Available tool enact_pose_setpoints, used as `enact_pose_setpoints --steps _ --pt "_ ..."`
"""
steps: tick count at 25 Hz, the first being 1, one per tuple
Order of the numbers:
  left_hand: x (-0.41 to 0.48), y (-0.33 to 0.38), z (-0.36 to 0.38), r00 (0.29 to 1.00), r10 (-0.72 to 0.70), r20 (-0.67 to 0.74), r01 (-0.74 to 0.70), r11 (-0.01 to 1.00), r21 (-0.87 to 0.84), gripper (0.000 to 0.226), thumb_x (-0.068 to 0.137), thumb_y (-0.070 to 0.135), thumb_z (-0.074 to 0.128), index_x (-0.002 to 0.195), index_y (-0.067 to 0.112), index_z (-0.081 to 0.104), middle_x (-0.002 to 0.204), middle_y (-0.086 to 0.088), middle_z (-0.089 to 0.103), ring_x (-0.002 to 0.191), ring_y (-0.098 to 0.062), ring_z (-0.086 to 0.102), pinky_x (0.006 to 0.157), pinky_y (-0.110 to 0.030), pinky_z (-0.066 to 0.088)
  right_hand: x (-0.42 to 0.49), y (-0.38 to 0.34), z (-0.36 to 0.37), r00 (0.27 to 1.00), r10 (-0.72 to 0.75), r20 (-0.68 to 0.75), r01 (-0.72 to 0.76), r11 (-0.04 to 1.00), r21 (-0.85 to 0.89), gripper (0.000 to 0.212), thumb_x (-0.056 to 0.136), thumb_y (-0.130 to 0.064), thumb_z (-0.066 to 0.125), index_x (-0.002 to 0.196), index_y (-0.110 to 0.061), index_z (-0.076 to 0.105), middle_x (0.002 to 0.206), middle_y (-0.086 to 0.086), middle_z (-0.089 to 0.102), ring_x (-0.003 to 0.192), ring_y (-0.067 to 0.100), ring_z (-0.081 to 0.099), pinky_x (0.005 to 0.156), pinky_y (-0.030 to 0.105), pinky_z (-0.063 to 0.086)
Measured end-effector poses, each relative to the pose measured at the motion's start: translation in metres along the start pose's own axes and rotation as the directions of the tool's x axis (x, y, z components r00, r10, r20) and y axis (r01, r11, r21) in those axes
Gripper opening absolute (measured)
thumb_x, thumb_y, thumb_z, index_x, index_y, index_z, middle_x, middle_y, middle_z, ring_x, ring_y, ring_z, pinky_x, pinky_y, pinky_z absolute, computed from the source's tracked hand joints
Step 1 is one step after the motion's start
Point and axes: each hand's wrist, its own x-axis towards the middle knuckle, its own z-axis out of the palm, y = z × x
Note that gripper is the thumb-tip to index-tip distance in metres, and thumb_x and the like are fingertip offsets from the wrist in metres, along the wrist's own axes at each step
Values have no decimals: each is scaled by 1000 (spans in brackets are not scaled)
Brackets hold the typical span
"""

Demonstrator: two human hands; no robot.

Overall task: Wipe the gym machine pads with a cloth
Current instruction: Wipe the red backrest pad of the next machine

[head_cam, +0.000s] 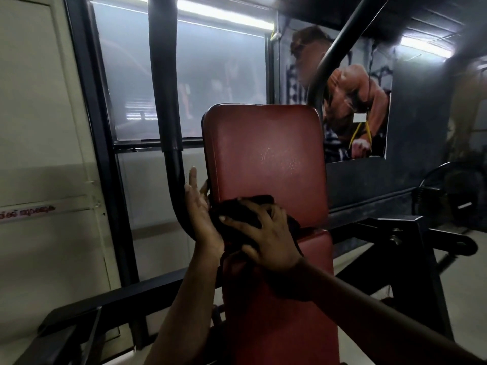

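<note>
The back pad (266,154) of the machine is an upright, rounded-corner rectangle of red vinyl, smooth and slightly glossy. A patch of fine speckles catches the light near its middle. Along its lower edge lies the cloth (259,199), dark, soft and bunched into folds, with part of it trailing down below the pad's bottom edge.

The right hand (266,233) lies on top of the cloth with fingers splayed and only slightly bent, pressing the fabric flat against the vinyl rather than closing round it. The left hand (200,212) stands against the pad's lower left side edge, palm turned toward it and fingers straight and pointing up. It touches the edge and holds nothing.

Directly below the back pad the seat pad (315,245) continues in the same red vinyl. Just left of the back pad a round black metal tube (168,122) runs down and bends at the bottom. Above and to the right of the pad, a second black tube (332,54) arcs upward. Behind the pad to the left is a frosted window pane (210,75) in a dark frame, and behind it to the right hangs a bodybuilder poster (350,101).
</note>
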Motion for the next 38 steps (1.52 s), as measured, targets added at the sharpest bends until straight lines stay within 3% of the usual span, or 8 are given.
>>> enact_pose_setpoints --steps 3,8,12,16,19,26,31,38 --pt "-2 -1 -2 999 8 34 -14 986 168 52 93 56 25 142 39 29 147 -3 38 129 -17 44 100 -35 47 -26 2 0 997 12 77 -13 1000 6 58 76 -37 50 132 -46 37 141 -3 32 102 23 40 74 38 44" --pt "-7 -10 7 987 109 119 -152 877 456 54 87 58 32 139 50 19 140 24 29 129 10 29 105 -23 28 -17 29 -38 997 65 35 -69 992 103 54 80 -27 46 131 -42 39 138 1 33 114 22 36 94 35 35" --pt "-9 -22 12 975 220 26 -208 866 454 53 84 57 32 136 51 23 140 16 33 130 -1 35 102 -16 31 78 28 -56 907 377 -188 -329 912 244 56 84 -24 46 137 -37 37 146 11 34 122 31 36 102 42 31" --pt "-3 -34 5 980 196 -23 -174 913 368 47 91 48 33 136 40 36 138 12 42 127 -4 43 110 -34 35 121 -5 -23 901 384 -204 -367 923 118 56 87 -30 44 141 -37 32 149 7 33 126 27 31 95 49 32" --pt "-6 -32 11 970 242 -15 -203 842 500 51 94 41 26 144 34 25 140 11 34 124 -3 39 95 -7 36 116 10 -14 872 432 -231 -417 902 111 58 83 -32 41 140 -38 34 146 6 37 122 26 31 91 48 34" --pt "-9 -31 15 953 303 9 -252 774 582 55 92 41 24 146 31 20 146 -5 34 116 5 41 79 13 26 77 99 -24 597 746 -297 -731 658 184 68 72 -44 28 140 -42 34 145 9 37 125 33 35 101 54 28" --pt "-11 -30 15 942 333 38 -294 765 573 81 76 80 17 145 37 17 144 -5 35 117 -3 45 78 10 31 52 116 -21 356 898 -259 -829 431 355 64 78 -37 36 142 -32 36 133 19 47 120 38 44 97 52 35" --pt "-12 -30 16 943 333 -1 -269 764 587 80 71 85 12 140 46 13 144 -7 37 119 -9 44 77 10 28 -2 109 -15 280 956 -92 -852 292 435 62 80 -41 40 141 -33 34 119 18 57 111 37 54 95 43 39"
